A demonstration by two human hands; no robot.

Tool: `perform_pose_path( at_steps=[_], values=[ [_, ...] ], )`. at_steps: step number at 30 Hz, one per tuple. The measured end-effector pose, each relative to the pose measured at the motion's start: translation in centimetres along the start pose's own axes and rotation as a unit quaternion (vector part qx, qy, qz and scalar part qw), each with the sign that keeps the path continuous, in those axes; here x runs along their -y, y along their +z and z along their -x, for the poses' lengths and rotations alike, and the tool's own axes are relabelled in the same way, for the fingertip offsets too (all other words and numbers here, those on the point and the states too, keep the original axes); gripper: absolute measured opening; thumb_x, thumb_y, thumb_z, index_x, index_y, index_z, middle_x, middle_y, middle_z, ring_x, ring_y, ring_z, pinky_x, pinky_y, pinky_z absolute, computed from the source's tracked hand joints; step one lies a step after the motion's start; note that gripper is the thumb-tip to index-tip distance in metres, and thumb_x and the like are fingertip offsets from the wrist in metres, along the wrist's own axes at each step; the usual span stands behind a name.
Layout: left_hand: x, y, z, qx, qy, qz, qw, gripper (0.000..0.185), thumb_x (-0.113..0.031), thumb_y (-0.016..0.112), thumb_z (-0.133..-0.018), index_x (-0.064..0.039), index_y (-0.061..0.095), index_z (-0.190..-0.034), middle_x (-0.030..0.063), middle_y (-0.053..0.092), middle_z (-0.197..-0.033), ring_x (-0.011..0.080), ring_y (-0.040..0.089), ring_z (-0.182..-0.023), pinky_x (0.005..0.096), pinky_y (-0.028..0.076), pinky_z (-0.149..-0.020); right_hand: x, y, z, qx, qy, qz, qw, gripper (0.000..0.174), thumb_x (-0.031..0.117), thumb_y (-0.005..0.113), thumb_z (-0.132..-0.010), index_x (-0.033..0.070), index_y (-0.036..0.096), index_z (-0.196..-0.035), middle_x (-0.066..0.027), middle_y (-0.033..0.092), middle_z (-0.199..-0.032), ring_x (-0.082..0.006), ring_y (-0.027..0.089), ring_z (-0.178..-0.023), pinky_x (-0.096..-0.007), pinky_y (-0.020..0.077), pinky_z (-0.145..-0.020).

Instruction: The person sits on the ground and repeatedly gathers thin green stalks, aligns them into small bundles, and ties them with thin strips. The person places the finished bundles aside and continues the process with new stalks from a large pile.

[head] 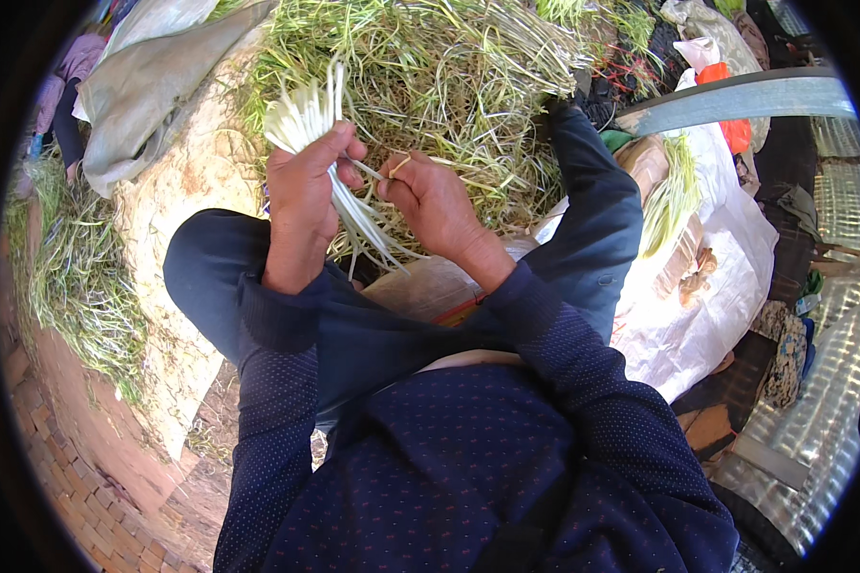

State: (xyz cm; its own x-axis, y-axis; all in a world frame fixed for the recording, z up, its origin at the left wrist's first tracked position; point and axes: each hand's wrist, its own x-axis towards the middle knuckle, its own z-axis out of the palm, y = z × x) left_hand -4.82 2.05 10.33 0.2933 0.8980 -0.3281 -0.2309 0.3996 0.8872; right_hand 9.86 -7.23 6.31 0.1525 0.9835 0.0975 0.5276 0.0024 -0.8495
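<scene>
My left hand (302, 188) grips a bunch of thin white vegetable stalks (295, 118). Their pale ends fan out above the thumb, and the rest trails down past the wrist. To its right, my right hand (433, 204) pinches the end of a single pale stalk (367, 170) that runs across from the left hand. A yellowish band, either a ring or a strand, circles a finger of the right hand. Beneath and beyond both hands spreads a large heap of loose green and white stalks (430, 93).
On a white woven sack (731, 286) at right rests a bundle of pale green stalks (670, 193). A curved metal bar (745, 97) crosses above it. At far left a person (79, 79) bends near another heap of stalks (79, 279). Grey cloth (150, 86) hangs at upper left.
</scene>
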Motion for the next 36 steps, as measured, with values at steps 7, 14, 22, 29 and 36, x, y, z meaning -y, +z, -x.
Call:
perform_pose_path(
  at_steps=[7, 14, 22, 29, 36],
  values=[
    [-2.7, -2.6, -0.5, -0.026, 0.05, 0.071, 0.996, 0.015, -0.008, 0.069, -0.092, 0.002, 0.065, -0.103, 0.0094, 0.064, -0.075, 0.0145, 0.054, -0.056, 0.0291, 0.048, -0.054, -5.2, -0.3, 3.3, 0.021, 0.053, 0.093, 0.994, 0.016, 0.026, 0.06, -0.094, 0.012, 0.066, -0.096, -0.0129, 0.063, -0.092, -0.0386, 0.064, -0.083, -0.0498, 0.0508, -0.072],
    [-8.5, -9.9, -0.8, -0.026, 0.158, 0.152, 0.975, 0.015, -0.01, 0.06, -0.1, 0.002, 0.058, -0.109, 0.0056, 0.061, -0.085, 0.0126, 0.052, -0.065, 0.0305, 0.049, -0.069, -14.2, -2.6, 7.5, 0.07, 0.18, 0.214, 0.957, 0.017, 0.024, 0.062, -0.089, 0.009, 0.068, -0.096, -0.0149, 0.067, -0.092, -0.0397, 0.065, -0.086, -0.0476, 0.0518, -0.076],
    [-9.3, -13.6, -0.3, 0.001, 0.165, 0.217, 0.962, 0.021, -0.024, 0.056, -0.104, -0.007, 0.058, -0.115, 0.0058, 0.064, -0.101, 0.0291, 0.061, -0.107, 0.0479, 0.048, -0.103, -9.1, -4.2, 6.4, 0.283, 0.121, 0.252, 0.917, 0.031, 0.019, 0.066, -0.083, 0.009, 0.07, -0.112, -0.0235, 0.068, -0.102, -0.0418, 0.066, -0.096, -0.0481, 0.0536, -0.082],
    [-9.5, -10.6, -0.4, 0.043, 0.18, 0.208, 0.961, 0.033, -0.025, 0.053, -0.106, -0.008, 0.05, -0.134, 0.0079, 0.057, -0.106, 0.0233, 0.059, -0.101, 0.046, 0.047, -0.103, -5.8, -7.4, -0.4, 0.208, 0.006, 0.115, 0.971, 0.022, 0.022, 0.063, -0.086, 0.007, 0.069, -0.101, -0.0202, 0.069, -0.097, -0.0394, 0.067, -0.092, -0.0481, 0.0534, -0.08],
    [-7.9, -9.2, -1.0, 0.09, 0.085, 0.281, 0.952, 0.04, -0.028, 0.054, -0.105, -0.011, 0.05, -0.141, 0.0004, 0.053, -0.081, 0.012, 0.048, -0.07, 0.0339, 0.048, -0.074, -12.3, -0.9, -2.0, 0.129, 0.189, 0.34, 0.912, 0.021, 0.028, 0.063, -0.091, 0.008, 0.069, -0.096, -0.0181, 0.068, -0.093, -0.0387, 0.067, -0.092, -0.0491, 0.0524, -0.08]
  ],
)
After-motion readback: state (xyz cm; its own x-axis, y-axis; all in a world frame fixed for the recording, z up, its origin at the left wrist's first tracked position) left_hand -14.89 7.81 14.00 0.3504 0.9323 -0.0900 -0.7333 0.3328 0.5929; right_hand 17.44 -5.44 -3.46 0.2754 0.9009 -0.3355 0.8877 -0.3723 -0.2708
